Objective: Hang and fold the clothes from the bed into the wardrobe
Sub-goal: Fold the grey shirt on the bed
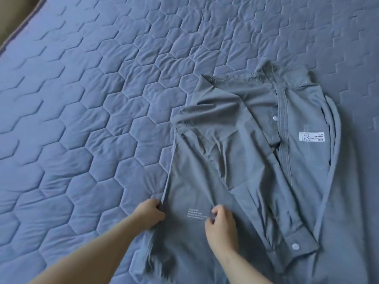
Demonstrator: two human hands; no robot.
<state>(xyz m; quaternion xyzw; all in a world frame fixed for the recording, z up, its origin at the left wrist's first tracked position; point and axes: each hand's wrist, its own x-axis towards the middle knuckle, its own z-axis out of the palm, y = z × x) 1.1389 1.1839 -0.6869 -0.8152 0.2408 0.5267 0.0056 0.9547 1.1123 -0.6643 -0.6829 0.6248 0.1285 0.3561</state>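
Now | left hand (150,214), right hand (220,224) pinch shirt (235,124) | bed (82,99)

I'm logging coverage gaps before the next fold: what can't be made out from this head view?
- Shirt hem: cut off by the bottom edge.
- Small white print between the left hand and right hand: too small to read.
- White label: only a large R is legible.
- Wardrobe: out of frame.
- Bed edges: mostly outside the view.

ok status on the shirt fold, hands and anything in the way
Left hand grips the grey shirt at its left edge, right hand pinches the fabric beside the small print. Shirt partly folded on the quilted bed cover. Nothing obstructing.
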